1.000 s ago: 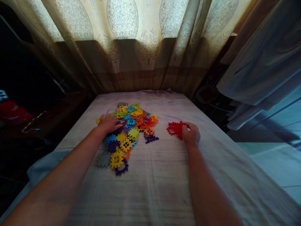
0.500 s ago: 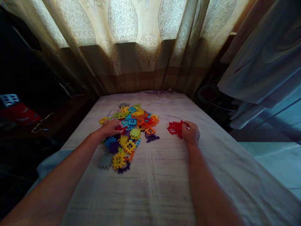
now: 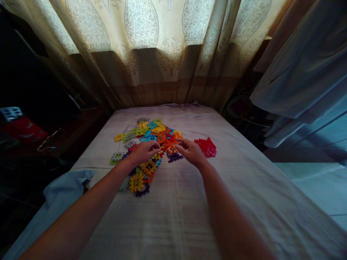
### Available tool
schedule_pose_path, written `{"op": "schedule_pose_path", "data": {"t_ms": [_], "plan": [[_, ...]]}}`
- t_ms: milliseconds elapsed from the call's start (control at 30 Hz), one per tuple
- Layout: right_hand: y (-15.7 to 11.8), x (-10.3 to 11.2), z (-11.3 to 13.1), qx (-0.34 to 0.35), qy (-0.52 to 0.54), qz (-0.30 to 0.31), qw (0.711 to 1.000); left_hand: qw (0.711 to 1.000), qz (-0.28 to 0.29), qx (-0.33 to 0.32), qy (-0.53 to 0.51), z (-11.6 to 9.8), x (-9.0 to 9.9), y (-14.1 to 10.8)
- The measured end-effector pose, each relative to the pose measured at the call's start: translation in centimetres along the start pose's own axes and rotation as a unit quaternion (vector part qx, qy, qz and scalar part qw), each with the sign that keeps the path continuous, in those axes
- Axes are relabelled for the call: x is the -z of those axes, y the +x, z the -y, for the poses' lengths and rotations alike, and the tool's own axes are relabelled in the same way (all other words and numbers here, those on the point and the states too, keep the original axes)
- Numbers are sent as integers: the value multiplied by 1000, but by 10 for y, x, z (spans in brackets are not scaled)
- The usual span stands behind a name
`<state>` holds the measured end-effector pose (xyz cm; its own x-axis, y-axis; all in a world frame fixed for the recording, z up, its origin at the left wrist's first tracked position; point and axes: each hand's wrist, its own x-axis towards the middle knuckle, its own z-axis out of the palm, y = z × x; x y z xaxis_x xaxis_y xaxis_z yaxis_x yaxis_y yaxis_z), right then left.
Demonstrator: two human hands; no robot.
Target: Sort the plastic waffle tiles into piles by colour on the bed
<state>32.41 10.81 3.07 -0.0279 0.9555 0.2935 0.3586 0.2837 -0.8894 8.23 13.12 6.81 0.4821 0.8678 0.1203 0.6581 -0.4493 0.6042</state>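
Over the middle of the heap of colourful plastic interlocking tiles (image 3: 149,167), my left hand (image 3: 143,151) has its fingers curled, with a red notched tile (image 3: 163,149) at the fingertips. Its grip is partly hidden. My right hand (image 3: 190,151) faces it from the right, thumb and fingers apart, nothing visible between them. Below its fingertips lie an orange window tile (image 3: 172,149) and a dark purple tile (image 3: 175,157). A small group of red tiles (image 3: 206,147) rests on the sheet just beyond my right hand.
The tiles lie on a bed-like surface with a pale sheet (image 3: 173,216). Patterned curtains (image 3: 170,65) hang behind it. Clothes (image 3: 300,72) hang on the right. A light blue cloth (image 3: 65,187) lies at the left edge, and dark furniture (image 3: 81,126) stands beyond.
My right hand has let go of the red tiles and moved left toward the heap. My left hand has moved right across the heap, with a red tile at its fingertips.
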Motion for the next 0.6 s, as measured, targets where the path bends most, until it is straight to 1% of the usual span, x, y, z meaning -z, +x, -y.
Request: {"op": "schedule_pose_path", "data": {"t_ms": [67,167,233,300,367,433,500,533,600], "plan": [[-3,-10,8,16,17,41,999,999,3,-1,-33,-8,-13,-1],[-5,-13,13,24,11,67,997,998,-7,0,-68,-13,-26,-3],[-4,-9,13,24,0,62,998,997,-10,4,-82,-12,-28,-2],[-1,1,8,16,-13,41,999,997,-7,13,-74,-5,-24,-2],[1,17,0,-11,-29,-6,1000,999,-10,33,-21,6,-15,-3],[3,37,-12,-58,-55,-87,993,995,-20,66,76,20,-1,-5],[4,59,-25,-104,-87,-190,972,977,-34,101,183,37,13,-10],[3,69,-33,-123,-100,-232,960,967,-37,110,227,45,20,-12],[1,85,-48,-155,-121,-288,937,946,-33,131,293,60,30,-17]]}}
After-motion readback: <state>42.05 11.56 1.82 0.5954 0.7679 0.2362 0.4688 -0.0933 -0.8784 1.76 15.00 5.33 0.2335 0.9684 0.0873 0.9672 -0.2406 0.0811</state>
